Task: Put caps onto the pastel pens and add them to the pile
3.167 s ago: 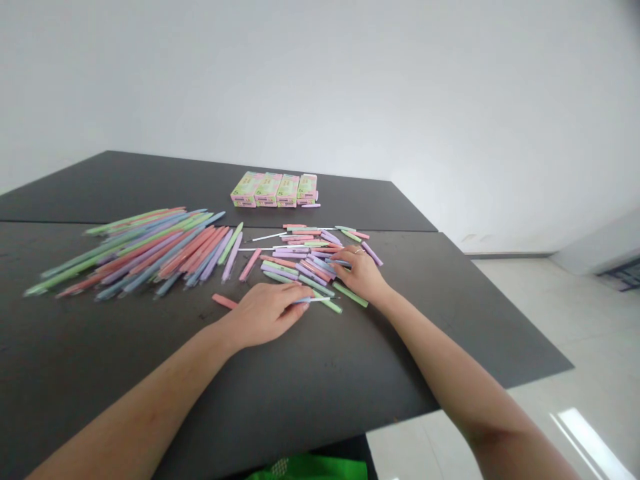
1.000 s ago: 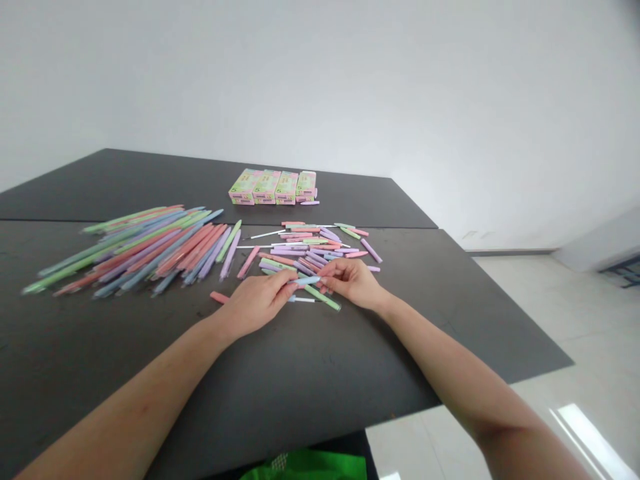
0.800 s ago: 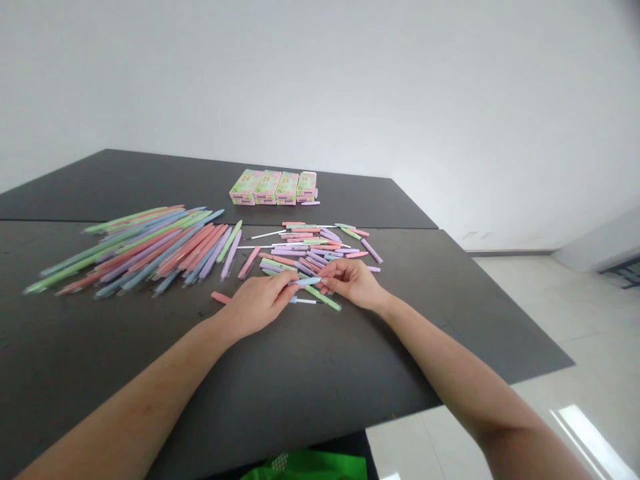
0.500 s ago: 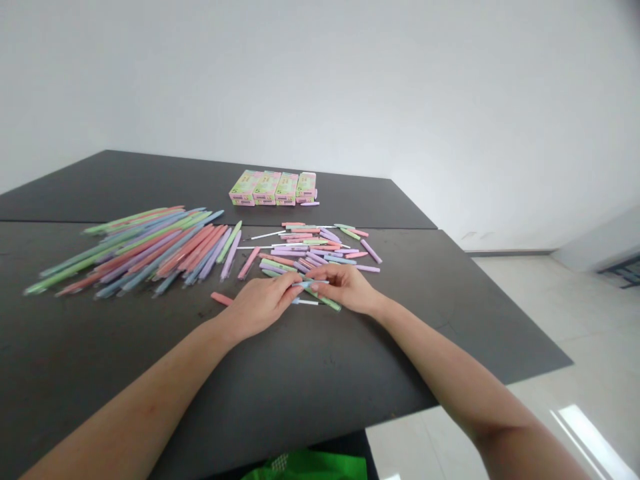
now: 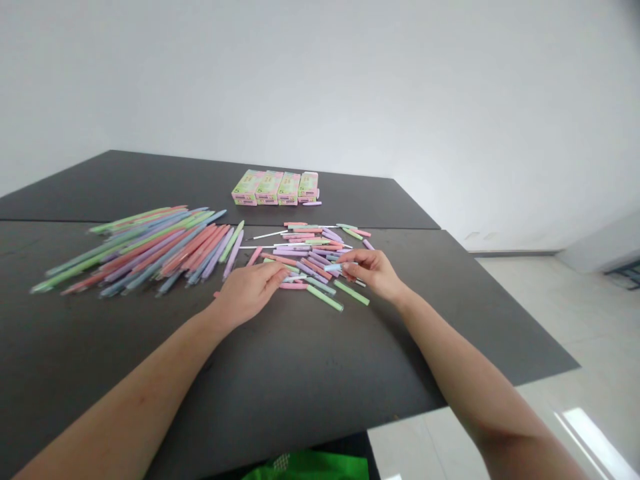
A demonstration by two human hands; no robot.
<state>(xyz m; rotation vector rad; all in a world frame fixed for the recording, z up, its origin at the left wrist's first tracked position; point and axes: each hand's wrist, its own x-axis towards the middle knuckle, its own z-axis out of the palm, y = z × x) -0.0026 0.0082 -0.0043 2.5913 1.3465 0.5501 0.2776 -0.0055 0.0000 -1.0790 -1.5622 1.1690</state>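
Note:
My left hand (image 5: 254, 285) is closed in a pinch, and a thin white pen refill (image 5: 296, 277) sticks out to the right of its fingertips. Between the thumb and fingers of my right hand (image 5: 375, 272) is a short light-blue pen barrel part (image 5: 333, 267). Both hands are over the near side of a loose heap of pen parts in pink, purple, green and blue. A green pen part (image 5: 325, 298) lies on the table between the hands, and another green part (image 5: 351, 292) is just below my right fingers.
To the left spreads a large pile of pastel pens (image 5: 150, 250). Several pink-and-green boxes (image 5: 267, 188) stand in a row at the back, with a purple pen part (image 5: 313, 203) by them. The dark table (image 5: 300, 373) ends at the right; a green bag-like item (image 5: 320, 467) is below its front edge.
My hands have moved apart. The right one has gone right and slightly up with the light-blue barrel part; the left has shifted slightly left and now has the white refill at its fingertips.

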